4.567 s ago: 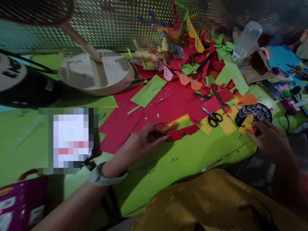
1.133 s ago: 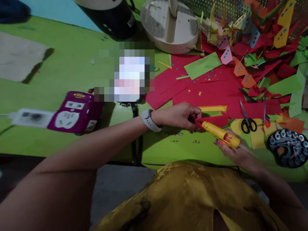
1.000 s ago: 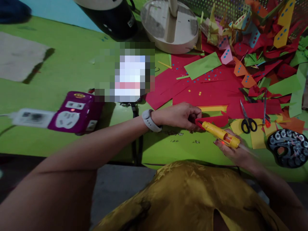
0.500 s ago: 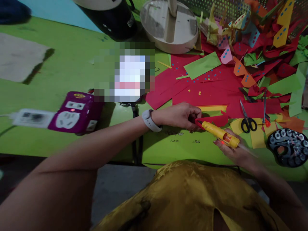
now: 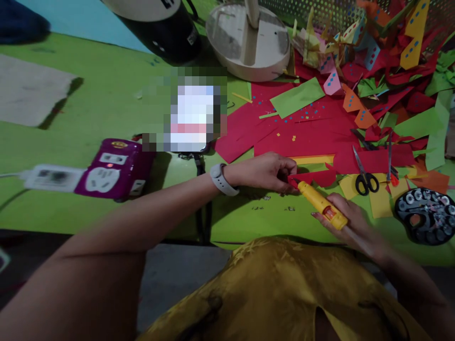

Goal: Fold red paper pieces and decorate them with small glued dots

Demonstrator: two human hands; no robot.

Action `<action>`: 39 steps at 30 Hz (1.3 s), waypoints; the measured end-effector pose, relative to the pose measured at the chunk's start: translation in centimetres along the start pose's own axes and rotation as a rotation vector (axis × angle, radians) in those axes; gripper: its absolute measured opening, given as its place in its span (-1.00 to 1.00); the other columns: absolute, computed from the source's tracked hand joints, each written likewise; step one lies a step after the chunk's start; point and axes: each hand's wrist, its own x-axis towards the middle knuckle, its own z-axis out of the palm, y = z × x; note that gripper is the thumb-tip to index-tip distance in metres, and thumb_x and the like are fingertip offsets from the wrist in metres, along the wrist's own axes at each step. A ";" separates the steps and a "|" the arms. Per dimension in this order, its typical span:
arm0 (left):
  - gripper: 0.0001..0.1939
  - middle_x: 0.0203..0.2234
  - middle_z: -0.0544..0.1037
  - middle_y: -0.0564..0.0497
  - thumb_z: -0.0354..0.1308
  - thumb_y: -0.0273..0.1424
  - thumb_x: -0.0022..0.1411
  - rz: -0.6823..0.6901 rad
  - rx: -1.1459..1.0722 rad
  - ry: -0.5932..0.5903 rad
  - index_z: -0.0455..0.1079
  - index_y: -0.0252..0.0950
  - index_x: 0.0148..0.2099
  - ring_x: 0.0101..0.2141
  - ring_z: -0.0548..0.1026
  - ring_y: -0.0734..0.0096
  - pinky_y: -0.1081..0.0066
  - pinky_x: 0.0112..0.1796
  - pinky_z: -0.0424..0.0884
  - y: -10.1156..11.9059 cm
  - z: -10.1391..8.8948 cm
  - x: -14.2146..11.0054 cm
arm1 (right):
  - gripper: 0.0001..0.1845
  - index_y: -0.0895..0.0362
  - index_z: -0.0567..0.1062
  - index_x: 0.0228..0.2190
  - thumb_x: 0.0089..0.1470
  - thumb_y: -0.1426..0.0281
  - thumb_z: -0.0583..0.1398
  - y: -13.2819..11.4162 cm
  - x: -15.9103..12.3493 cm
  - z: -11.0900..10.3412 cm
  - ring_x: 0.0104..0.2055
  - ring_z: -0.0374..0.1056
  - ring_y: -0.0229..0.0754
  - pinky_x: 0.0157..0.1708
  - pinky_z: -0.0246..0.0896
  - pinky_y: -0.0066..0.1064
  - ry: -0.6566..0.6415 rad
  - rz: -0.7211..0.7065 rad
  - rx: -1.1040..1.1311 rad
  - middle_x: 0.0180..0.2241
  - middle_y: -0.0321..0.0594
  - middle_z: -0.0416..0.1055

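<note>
Between the curled fingers of my left hand (image 5: 265, 171) is one end of a red paper strip (image 5: 316, 177), which stretches off to the right. My right hand (image 5: 350, 220) is wrapped round a yellow glue gun (image 5: 323, 203), its dark tip pointing up and left. That tip meets or nearly meets the red paper beside my left fingertips; contact is hard to make out. Behind the strip lies a large red sheet (image 5: 305, 128) with small blue and yellow paper bits on it. Black-handled scissors (image 5: 367, 183) rest on yellow paper, right of the strip.
A purple power adapter (image 5: 117, 168) with a white plug stands at left, near a blurred-out phone (image 5: 194, 113). A lamp base (image 5: 249, 45) and a dark cup (image 5: 170, 35) stand behind. Paper scraps fill the back right; a black palette-shaped tray (image 5: 426, 215) sits at far right.
The rear end of the glue gun has swung down and slightly left, with my right hand turning with it. My left hand stays on the red paper.
</note>
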 end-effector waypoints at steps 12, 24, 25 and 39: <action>-0.68 -0.61 0.44 0.17 0.30 -0.15 0.13 -0.003 0.220 0.048 0.34 -0.27 -0.31 -0.56 0.37 0.55 0.54 -0.50 0.17 0.1 0.2 -0.4 | -0.74 0.07 0.39 -0.15 0.09 0.35 0.22 2.4 -2.9 -2.7 -0.25 0.52 -0.02 -0.34 0.43 -0.27 0.518 -0.239 -0.513 -0.28 -0.11 0.54; -0.57 -0.50 0.56 0.05 0.24 -0.06 0.19 0.011 0.301 0.032 0.37 -0.31 -0.11 -0.49 0.50 0.42 0.48 -0.46 0.33 -0.2 0.1 -0.7 | -0.64 0.00 0.41 -0.21 0.00 0.08 0.20 9.8 -11.9 -4.1 -0.18 0.48 0.16 -0.22 0.40 -0.04 0.808 0.594 -0.598 -0.24 -0.04 0.51; -0.55 -0.52 0.55 0.06 0.24 -0.06 0.19 0.012 0.325 0.040 0.38 -0.32 -0.09 -0.51 0.48 0.43 0.48 -0.48 0.31 -0.3 0.1 -0.8 | -0.63 0.00 0.41 -0.20 0.00 0.06 0.20 9.9 -12.1 -4.2 -0.15 0.48 0.19 -0.20 0.40 -0.02 0.806 0.673 -0.590 -0.21 -0.03 0.52; -0.61 -0.28 0.66 -0.08 0.07 -0.23 0.33 0.136 0.442 -0.008 0.49 -0.31 0.07 -0.37 0.56 0.38 0.49 -0.37 0.38 -1.4 -1.7 -1.3 | -0.72 0.02 0.51 -0.21 0.16 0.14 0.14 6.4 -10.5 -8.0 -0.08 0.51 0.10 -0.04 0.37 -0.12 0.707 0.458 -0.553 -0.17 -0.02 0.58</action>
